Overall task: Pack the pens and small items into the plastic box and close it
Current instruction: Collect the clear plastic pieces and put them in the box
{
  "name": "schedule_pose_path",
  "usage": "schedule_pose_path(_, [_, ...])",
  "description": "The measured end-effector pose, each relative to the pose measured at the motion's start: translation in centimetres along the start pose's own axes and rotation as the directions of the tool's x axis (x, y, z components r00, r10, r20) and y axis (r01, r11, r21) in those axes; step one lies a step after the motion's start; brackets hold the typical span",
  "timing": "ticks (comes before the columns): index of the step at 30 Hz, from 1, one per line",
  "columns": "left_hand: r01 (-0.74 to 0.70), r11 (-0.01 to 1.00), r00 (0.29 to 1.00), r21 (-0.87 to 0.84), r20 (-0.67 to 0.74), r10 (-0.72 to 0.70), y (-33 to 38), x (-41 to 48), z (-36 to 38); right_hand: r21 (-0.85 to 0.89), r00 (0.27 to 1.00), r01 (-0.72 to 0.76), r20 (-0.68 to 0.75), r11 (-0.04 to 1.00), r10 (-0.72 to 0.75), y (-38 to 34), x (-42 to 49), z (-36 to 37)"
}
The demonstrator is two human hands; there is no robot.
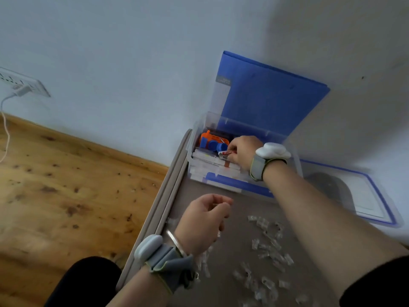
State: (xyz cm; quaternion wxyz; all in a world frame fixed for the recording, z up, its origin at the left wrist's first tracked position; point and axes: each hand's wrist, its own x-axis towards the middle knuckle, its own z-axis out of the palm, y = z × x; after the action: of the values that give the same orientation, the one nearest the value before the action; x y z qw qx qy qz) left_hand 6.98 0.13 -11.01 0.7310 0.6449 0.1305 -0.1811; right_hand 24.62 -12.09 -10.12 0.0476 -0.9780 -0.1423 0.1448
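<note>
A clear plastic box (194, 138) with blue latches stands open at the far edge of the grey table. Inside lie an orange item (204, 136), blue round pieces (218, 146) and flat white packs (205, 163). My right hand (242, 151) reaches into the box, and its fingers hold a small white-and-red tube (225, 153) over the packs. My left hand (208, 214) hovers above the table in front of the box, fingers curled; something small and clear seems pinched at the fingertips. The box's lid (374, 197), clear with a blue rim, lies flat to the right.
Several small clear plastic pieces (267, 247) lie scattered over the grey table (232, 218). A blue folder (267, 100) leans on the wall behind the box. The table's raised left edge (159, 200) borders a wooden floor. A wall socket with a white cable (20, 89) is far left.
</note>
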Motion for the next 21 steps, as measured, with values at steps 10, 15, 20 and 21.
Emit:
schedule_pose_path(10, [0.006,0.999,0.999,0.050,-0.037,-0.004,0.3,-0.7,-1.0,0.076,1.000,-0.001,-0.013,0.997,0.002,1.1,0.0,0.6])
schedule_pose_path(15, [-0.020,0.987,0.999,0.158,-0.044,0.027,1.0,-1.6,-2.1,0.174,0.978,0.011,-0.206,0.985,0.026,1.5,-4.2,-2.6])
schedule_pose_path(20, [-0.096,0.853,0.986,0.512,-0.067,0.152,1.5,-1.4,-4.0,0.611,0.930,0.184,-0.361,0.770,0.064,-0.5,-13.5,-2.6])
schedule_pose_path(21, [-0.102,0.776,0.984,0.622,-0.053,0.172,1.4,-1.3,-4.3,0.658,0.953,0.178,-0.302,0.732,0.040,-1.0,-15.3,-1.3])
